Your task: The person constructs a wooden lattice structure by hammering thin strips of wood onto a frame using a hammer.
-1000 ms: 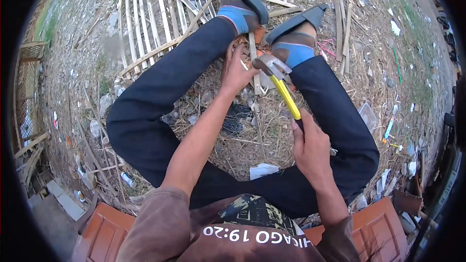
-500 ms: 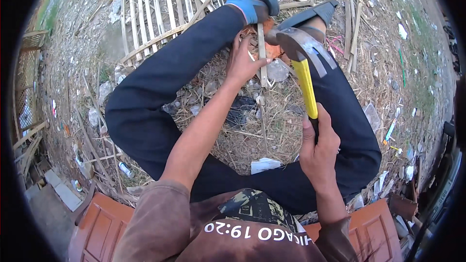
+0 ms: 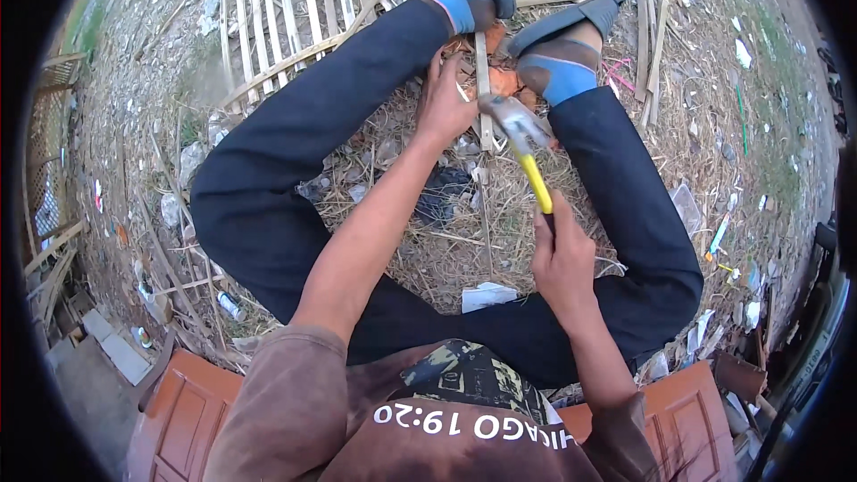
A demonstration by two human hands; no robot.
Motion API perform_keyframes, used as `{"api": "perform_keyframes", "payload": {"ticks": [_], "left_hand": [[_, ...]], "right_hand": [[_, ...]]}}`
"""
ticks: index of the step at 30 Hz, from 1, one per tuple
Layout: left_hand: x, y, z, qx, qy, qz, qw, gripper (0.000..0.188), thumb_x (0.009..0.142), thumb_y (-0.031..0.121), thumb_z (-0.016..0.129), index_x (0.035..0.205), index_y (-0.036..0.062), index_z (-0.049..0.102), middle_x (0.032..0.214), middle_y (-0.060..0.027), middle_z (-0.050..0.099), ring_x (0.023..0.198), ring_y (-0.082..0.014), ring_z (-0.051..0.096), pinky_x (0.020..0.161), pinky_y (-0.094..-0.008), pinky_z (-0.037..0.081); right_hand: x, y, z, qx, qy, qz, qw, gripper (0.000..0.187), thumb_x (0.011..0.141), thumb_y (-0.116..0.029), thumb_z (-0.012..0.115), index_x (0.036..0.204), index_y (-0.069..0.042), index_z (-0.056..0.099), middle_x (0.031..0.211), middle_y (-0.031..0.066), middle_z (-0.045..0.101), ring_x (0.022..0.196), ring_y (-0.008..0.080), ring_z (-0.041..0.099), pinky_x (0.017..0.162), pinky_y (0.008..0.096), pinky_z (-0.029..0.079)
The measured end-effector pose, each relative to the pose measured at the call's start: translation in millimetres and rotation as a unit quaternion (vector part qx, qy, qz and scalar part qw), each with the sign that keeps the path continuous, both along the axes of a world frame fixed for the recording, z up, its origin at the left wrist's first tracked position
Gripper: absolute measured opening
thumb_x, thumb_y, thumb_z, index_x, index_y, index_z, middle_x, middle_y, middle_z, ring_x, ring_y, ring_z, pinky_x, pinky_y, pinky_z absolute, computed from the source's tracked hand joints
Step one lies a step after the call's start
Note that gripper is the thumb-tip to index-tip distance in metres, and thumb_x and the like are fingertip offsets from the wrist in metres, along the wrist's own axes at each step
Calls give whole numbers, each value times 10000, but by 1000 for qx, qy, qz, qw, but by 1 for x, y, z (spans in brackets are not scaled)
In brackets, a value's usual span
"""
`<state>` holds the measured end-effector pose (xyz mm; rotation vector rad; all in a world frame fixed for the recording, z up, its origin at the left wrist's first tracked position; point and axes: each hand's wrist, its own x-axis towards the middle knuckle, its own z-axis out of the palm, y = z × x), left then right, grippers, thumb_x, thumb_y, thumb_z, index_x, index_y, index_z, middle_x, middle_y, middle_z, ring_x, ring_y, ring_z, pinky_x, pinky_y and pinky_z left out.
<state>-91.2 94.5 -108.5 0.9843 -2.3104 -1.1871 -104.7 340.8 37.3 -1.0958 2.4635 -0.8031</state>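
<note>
My right hand (image 3: 566,261) is wrapped round the black end of the handle of a claw hammer (image 3: 533,174) with a yellow shaft. The hammer's metal head is slightly blurred and is down at a narrow wooden slat (image 3: 483,67), close to my left thumb. On the slat's left side my left hand (image 3: 444,103) is closed at its edge, thumb against it and fingers pointing away from me; the fingertips are partly hidden. Broken orange brick (image 3: 503,82) lies under and beside the slat, between my sandalled feet.
A frame of pale slats (image 3: 272,22) lies at the far left, with loose wooden strips (image 3: 656,36) at the far right. My bent legs flank the work. A black plastic scrap (image 3: 442,196), white scrap (image 3: 488,297) and dry straw cover the ground; reddish-brown panels (image 3: 192,419) are beneath me.
The hammer has swung down and left, from above my right ankle to the slat. My right hand moved slightly left, and my left thumb drew back from across the slat to its edge.
</note>
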Motion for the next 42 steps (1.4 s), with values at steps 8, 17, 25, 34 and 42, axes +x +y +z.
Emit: {"api": "perform_keyframes", "payload": {"ticks": [8, 17, 25, 34, 42], "left_hand": [[5, -11, -24, 11, -1, -5, 1000, 941, 653, 306, 891, 1393, -42, 424, 1538, -239, 282, 1400, -385, 355, 1135, -437, 345], [5, -4, -2, 14, 17, 1, 1000, 953, 646, 305, 895, 1408, -14, 420, 1552, -257, 233, 1441, -395, 276, 1169, -436, 289], [1, -1, 1, 11, 33, -4, 999, 933, 676, 295, 881, 1411, -30, 405, 1537, -261, 268, 1419, -396, 318, 1161, -432, 302], [10, -5, 0, 16, -41, 32, 999, 963, 653, 390, 890, 1401, -10, 434, 1561, -215, 270, 1388, -377, 382, 1113, -439, 375], [0, -1, -2, 26, 8, -1, 1000, 894, 664, 322, 882, 1367, -37, 464, 1551, -229, 273, 1415, -374, 343, 1152, -433, 314]], "right_hand": [[-9, -32, 70, -10, 3, 42, 999, 351, 954, -88, 593, 1279, 21, 515, 882, 243, 651, 711, 422, 654, 589, 457, 509], [-27, -18, 52, 81, 44, 34, 995, 348, 950, -83, 577, 1284, -13, 511, 832, 244, 648, 680, 435, 643, 555, 512, 484], [-29, -13, 22, 113, 48, 83, 989, 365, 952, -105, 592, 1301, -21, 523, 874, 238, 668, 702, 422, 660, 576, 479, 510], [-30, -45, 82, -49, 97, 88, 990, 380, 944, -77, 606, 1312, -31, 520, 902, 229, 664, 757, 413, 667, 602, 449, 514], [-22, -10, 25, 142, 33, 84, 986, 270, 949, -89, 583, 1193, -7, 501, 763, 253, 629, 640, 454, 616, 526, 538, 442]]}}
